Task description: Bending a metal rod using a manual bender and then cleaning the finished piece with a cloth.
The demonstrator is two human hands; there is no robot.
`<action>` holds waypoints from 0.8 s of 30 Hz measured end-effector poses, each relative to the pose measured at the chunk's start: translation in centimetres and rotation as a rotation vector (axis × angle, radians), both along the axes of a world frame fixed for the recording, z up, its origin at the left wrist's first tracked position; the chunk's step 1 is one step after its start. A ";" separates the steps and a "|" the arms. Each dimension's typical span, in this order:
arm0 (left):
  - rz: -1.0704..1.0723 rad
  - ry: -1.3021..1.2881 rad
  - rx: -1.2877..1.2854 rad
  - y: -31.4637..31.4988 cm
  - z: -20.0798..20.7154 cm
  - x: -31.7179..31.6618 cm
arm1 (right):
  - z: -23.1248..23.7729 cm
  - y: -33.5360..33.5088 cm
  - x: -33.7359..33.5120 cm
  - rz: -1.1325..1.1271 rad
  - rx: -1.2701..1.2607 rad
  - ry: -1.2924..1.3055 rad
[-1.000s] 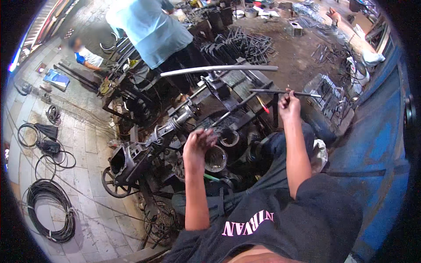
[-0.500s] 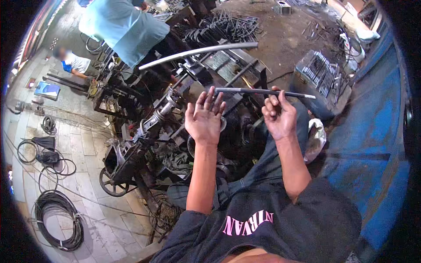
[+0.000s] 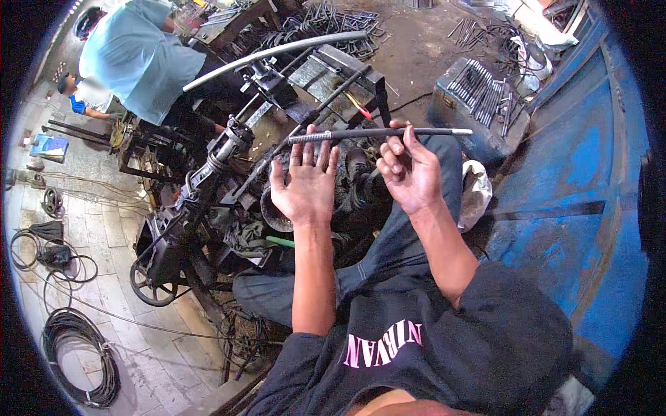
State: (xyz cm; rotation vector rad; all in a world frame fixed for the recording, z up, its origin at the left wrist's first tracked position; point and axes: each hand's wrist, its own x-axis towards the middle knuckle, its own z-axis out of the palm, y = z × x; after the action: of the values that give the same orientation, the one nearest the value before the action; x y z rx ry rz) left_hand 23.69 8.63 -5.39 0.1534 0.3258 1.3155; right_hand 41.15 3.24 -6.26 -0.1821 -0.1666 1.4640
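Note:
A slim dark metal rod (image 3: pixel 364 134) with bright threads at both ends is held level in front of me. My right hand (image 3: pixel 418 179) pinches it between thumb and fingers, right of its middle. My left hand (image 3: pixel 305 193) is open, palm up and fingers stretched out. The rod's left threaded end crosses those fingertips; whether it rests on them I cannot tell. Just beyond the hands stands a greasy machine (image 3: pixel 277 93) with a clamp-like part, guide bars and a long curved grey tube (image 3: pixel 277 52) above it.
At the right, a metal box (image 3: pixel 451 111) carries many threaded rods, beside a blue metal panel (image 3: pixel 555 208). A handwheel (image 3: pixel 154 283) stands at left, with a coiled black cable (image 3: pixel 80 357) on the floor. Two people are nearby: one in a light blue shirt (image 3: pixel 142 62), another farther left.
The view has shifted, so the surroundings sit farther left and higher. The rod has slid left over my left hand's fingertips, its threads now showing there. My right hand still pinches it.

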 end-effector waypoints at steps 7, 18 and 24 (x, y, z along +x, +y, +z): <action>0.019 0.019 0.110 -2.6 -0.4 -3.6 | 1.2 -0.1 -0.4 0.011 0.049 0.007; 0.052 0.017 0.181 -2.9 -0.2 -7.0 | 2.9 -0.2 -1.6 0.019 0.011 -0.036; 0.075 0.021 0.162 -3.2 -0.1 -7.7 | 3.8 -0.8 0.9 -0.166 0.094 -0.119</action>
State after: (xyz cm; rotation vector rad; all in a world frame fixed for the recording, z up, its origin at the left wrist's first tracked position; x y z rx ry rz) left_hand 15.99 5.44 -5.54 0.2939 0.2450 1.4156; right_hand 42.07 2.42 -2.44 -0.2017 -0.3098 1.2782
